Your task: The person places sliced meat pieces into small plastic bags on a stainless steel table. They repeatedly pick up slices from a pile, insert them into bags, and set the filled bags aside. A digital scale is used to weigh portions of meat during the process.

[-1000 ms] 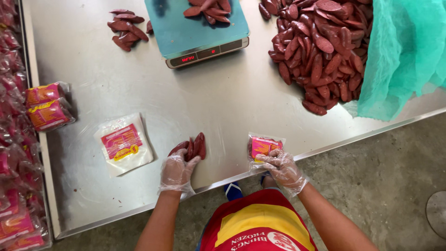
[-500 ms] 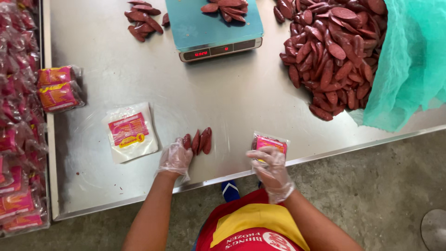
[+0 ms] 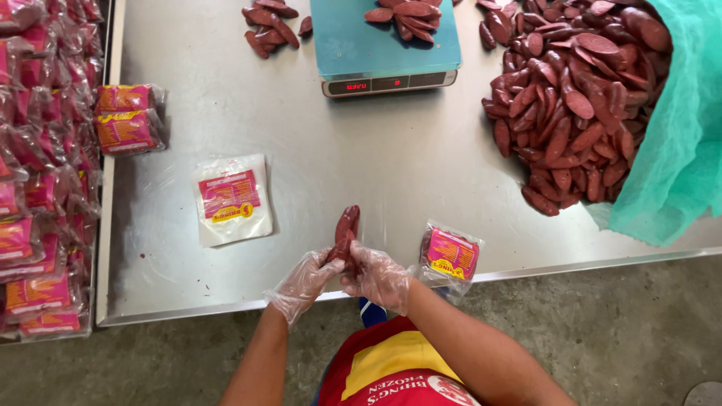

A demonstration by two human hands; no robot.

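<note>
Plastic-gloved left hand (image 3: 302,280) and right hand (image 3: 376,277) have now come together, both closed around the bunch of dark red sausages (image 3: 344,231) at the steel table (image 3: 391,165) edge, while the small printed bag (image 3: 450,254) now lies released beside them

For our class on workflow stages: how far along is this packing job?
Done: filled packets heaped on the left. In hand: the left hand and right hand together gather a few red sausages; a filled bag lies beside them. Left: a large sausage pile, more on the scale, empty bags.
</note>
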